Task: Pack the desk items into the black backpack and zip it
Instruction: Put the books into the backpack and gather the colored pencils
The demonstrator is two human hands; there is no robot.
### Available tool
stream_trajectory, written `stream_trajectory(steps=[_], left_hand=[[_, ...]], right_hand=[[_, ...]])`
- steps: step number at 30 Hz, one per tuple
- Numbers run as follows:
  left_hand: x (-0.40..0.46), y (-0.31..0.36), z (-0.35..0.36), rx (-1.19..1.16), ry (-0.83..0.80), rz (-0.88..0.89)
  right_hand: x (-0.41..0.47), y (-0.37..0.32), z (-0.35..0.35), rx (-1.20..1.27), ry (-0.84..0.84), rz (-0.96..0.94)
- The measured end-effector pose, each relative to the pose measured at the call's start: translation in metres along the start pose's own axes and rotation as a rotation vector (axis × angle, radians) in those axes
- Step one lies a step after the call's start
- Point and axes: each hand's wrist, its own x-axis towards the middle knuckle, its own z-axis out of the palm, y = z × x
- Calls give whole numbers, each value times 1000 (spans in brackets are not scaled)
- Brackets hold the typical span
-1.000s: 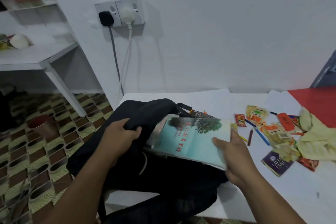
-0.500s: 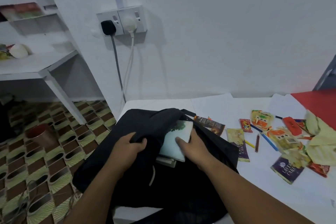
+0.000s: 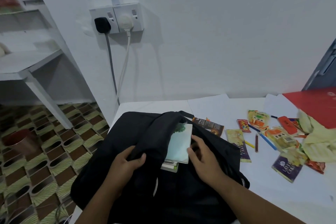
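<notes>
The black backpack point(image 3: 127, 132) lies on the white desk's point(image 3: 272, 192) left end, its mouth open. My left hand point(image 3: 127, 162) grips the upper flap of the bag and holds it up. A pale blue-green book point(image 3: 179, 143) with a tree on its cover sticks halfway out of the opening, on top of another book's edge point(image 3: 170, 166). My right hand point(image 3: 201, 156) rests at the book's right edge, fingertips touching it, thumb along its lower corner. Loose snack packets point(image 3: 258, 119), pencils point(image 3: 267, 140) and a purple cake packet point(image 3: 287, 168) lie to the right.
A yellow cloth point(image 3: 320, 140) and a red folder point(image 3: 316, 105) sit at the desk's right. White sheets of paper point(image 3: 218, 107) lie by the wall. Two plugs hang from the wall socket point(image 3: 116, 19). A white shelf point(image 3: 27, 63) and a red-brown pot point(image 3: 20, 142) stand on the patterned floor, left.
The book has gone from held over the bag to pushed deep into its opening. My right hand followed it in and now sits at its right edge. My left hand kept its grip.
</notes>
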Motion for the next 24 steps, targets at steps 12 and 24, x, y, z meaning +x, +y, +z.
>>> stream_trajectory(steps=[12,24], left_hand=[[18,-8,1,-145,-115,69],[17,-10,-2,-128,-126,51]], right_hand=[[-1,-1,12,-418,-179,-100],[2,3,17,-563,-194,-99]])
